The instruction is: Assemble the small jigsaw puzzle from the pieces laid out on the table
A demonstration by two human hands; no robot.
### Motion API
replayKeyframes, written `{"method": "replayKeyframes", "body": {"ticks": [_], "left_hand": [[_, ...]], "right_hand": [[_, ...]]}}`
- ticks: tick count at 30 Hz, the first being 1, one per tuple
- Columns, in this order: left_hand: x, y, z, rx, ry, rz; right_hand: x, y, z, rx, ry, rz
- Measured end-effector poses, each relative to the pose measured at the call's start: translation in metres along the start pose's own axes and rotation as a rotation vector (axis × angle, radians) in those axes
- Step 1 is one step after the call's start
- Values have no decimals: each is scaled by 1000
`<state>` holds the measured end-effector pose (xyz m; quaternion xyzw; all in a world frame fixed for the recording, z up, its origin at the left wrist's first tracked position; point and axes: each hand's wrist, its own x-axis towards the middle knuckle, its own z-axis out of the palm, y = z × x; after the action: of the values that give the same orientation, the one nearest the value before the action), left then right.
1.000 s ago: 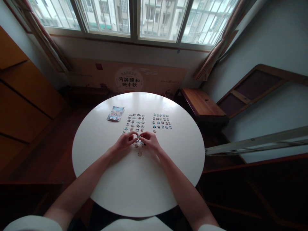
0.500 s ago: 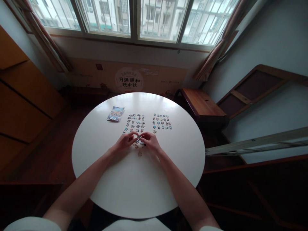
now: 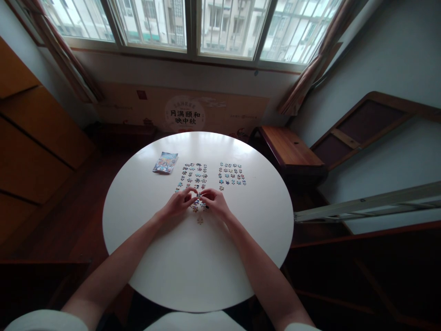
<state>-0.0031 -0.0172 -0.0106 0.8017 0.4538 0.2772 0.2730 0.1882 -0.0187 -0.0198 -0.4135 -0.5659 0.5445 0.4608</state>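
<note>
My left hand [image 3: 179,201] and my right hand [image 3: 214,202] meet near the middle of a round white table [image 3: 193,262]. Between their fingertips is a small jigsaw puzzle piece [image 3: 199,195], pinched from both sides. Loose pieces [image 3: 195,208] lie just below the fingers, partly covered by them. A single pale piece [image 3: 200,221] sits nearer to me. Beyond my hands, several puzzle pieces [image 3: 198,175] are laid out in rows, the nearest ones partly hidden by my fingers. Another block of pieces [image 3: 233,175] stands in rows to the right.
A colourful printed packet [image 3: 166,163] lies on the table's left. A wooden bench-like piece of furniture [image 3: 291,147] is beyond the table's right edge. Barred windows [image 3: 227,27] and a printed banner [image 3: 220,103] are at the back; orange cabinets [image 3: 31,147] line the left.
Almost nothing differs. Both hands stay at the same spot with the puzzle piece between them; the fingertips have shifted very slightly.
</note>
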Motion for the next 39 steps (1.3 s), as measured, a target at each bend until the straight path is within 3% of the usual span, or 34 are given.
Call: {"method": "replayKeyframes", "body": {"ticks": [39], "left_hand": [[0, -1, 0, 25, -3, 5]], "right_hand": [[0, -2, 0, -21, 0, 16]]}}
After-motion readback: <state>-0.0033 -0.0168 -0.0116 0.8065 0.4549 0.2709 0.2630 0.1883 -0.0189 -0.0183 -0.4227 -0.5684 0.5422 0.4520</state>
